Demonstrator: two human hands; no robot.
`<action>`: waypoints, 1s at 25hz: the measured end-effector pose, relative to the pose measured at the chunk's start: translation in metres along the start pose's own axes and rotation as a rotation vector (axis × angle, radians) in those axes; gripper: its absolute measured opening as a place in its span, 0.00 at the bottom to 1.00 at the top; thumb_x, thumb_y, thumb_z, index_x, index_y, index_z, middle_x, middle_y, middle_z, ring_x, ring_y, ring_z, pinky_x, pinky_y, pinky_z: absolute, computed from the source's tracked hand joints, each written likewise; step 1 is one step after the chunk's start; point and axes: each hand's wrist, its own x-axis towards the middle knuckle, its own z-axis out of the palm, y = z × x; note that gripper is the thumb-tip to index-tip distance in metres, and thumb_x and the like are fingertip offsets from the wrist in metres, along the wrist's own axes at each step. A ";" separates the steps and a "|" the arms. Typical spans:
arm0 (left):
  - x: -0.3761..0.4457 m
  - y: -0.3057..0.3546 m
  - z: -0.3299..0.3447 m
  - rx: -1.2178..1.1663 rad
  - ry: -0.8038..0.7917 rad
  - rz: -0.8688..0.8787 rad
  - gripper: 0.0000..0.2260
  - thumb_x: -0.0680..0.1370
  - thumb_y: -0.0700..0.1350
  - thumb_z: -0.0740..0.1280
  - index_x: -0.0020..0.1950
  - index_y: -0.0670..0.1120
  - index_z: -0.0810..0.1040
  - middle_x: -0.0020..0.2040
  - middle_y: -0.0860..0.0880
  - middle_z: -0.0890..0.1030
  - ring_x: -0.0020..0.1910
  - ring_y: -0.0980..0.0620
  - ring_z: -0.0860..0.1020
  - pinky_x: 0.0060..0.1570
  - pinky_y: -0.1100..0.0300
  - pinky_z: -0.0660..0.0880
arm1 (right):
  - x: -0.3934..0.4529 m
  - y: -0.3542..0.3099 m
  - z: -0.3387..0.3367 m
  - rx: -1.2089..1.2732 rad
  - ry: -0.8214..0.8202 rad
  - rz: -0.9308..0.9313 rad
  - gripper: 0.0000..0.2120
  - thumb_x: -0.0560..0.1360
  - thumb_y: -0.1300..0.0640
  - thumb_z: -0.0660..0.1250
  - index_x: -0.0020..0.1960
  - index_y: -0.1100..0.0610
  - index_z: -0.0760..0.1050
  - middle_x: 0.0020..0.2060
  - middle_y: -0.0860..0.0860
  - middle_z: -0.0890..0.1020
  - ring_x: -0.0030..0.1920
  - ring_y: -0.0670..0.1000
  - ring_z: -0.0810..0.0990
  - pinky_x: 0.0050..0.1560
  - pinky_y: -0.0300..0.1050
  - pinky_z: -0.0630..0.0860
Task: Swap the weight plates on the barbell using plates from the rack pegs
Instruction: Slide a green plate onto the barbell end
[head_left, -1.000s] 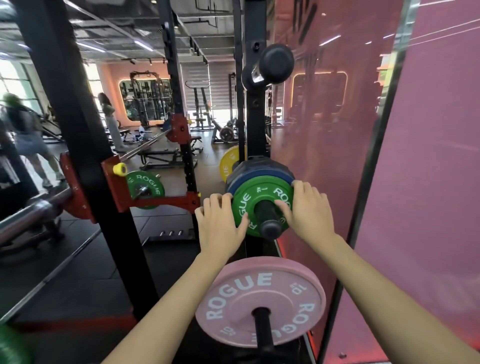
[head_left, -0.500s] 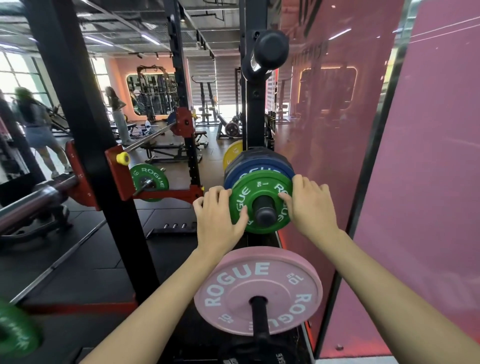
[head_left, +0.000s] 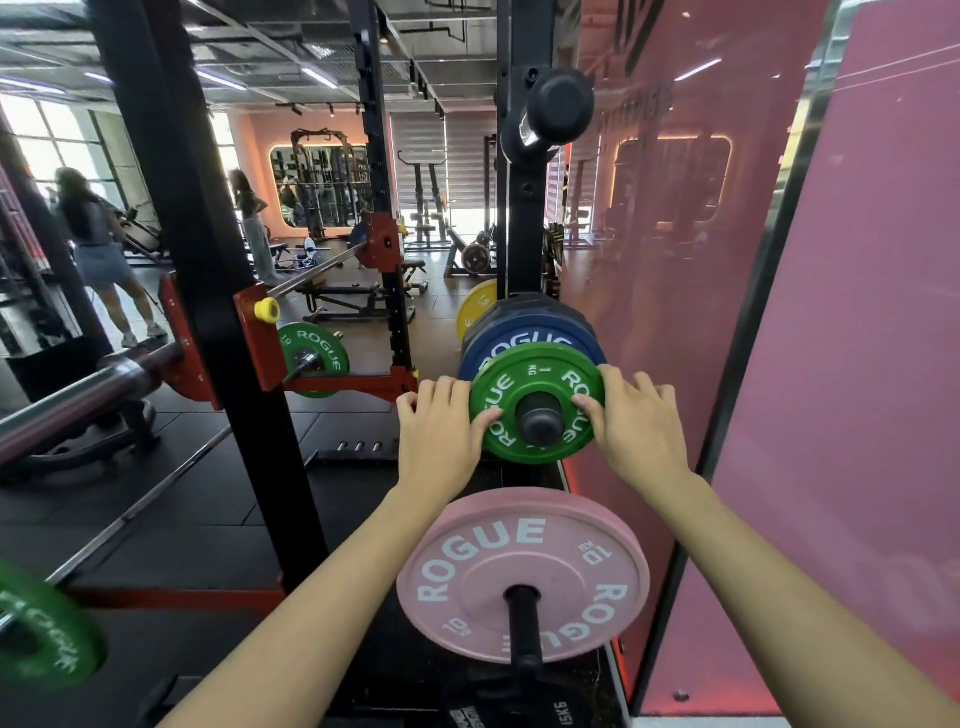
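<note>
A small green ROGUE plate (head_left: 524, 376) sits at the front of a rack peg (head_left: 542, 425), ahead of a blue plate (head_left: 519, 340) and darker plates. My left hand (head_left: 441, 434) grips its left rim and my right hand (head_left: 631, 423) grips its right rim, thumbs on the face. Below, a pink 10 kg plate (head_left: 519, 571) hangs on a lower peg. The barbell (head_left: 78, 395) rests in the red hooks at the left, with a green plate (head_left: 39, 629) blurred at its near end and another green plate (head_left: 311, 356) at the far end.
A black rack upright (head_left: 208, 312) stands between me and the barbell. A pink glass wall (head_left: 831, 364) runs close on the right. An empty upper peg (head_left: 558, 111) sticks out overhead. A yellow plate (head_left: 475, 306) sits behind the rack. Two people stand far left.
The green plate has slid toward me along the peg, uncovering more of the blue plate behind. Both hands stayed on its rim and my thumbs now press on its face.
</note>
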 end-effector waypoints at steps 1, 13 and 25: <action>0.000 0.001 -0.002 -0.018 -0.004 0.000 0.23 0.81 0.62 0.53 0.55 0.44 0.76 0.50 0.47 0.77 0.49 0.44 0.73 0.52 0.48 0.68 | -0.001 0.000 -0.001 0.028 -0.015 0.013 0.22 0.81 0.42 0.53 0.64 0.58 0.69 0.44 0.54 0.83 0.49 0.58 0.74 0.47 0.54 0.67; -0.036 0.004 -0.055 -0.084 0.038 0.082 0.17 0.81 0.60 0.59 0.50 0.45 0.75 0.46 0.50 0.76 0.47 0.47 0.71 0.51 0.50 0.63 | -0.050 -0.006 -0.047 0.188 0.071 -0.042 0.17 0.79 0.47 0.60 0.58 0.59 0.71 0.42 0.56 0.82 0.46 0.60 0.74 0.44 0.53 0.63; -0.158 -0.145 -0.188 0.031 0.067 -0.065 0.20 0.80 0.62 0.57 0.52 0.47 0.76 0.51 0.51 0.76 0.50 0.47 0.72 0.53 0.49 0.64 | -0.116 -0.201 -0.087 0.324 0.003 -0.181 0.17 0.78 0.47 0.63 0.58 0.59 0.72 0.41 0.59 0.80 0.45 0.63 0.75 0.44 0.56 0.67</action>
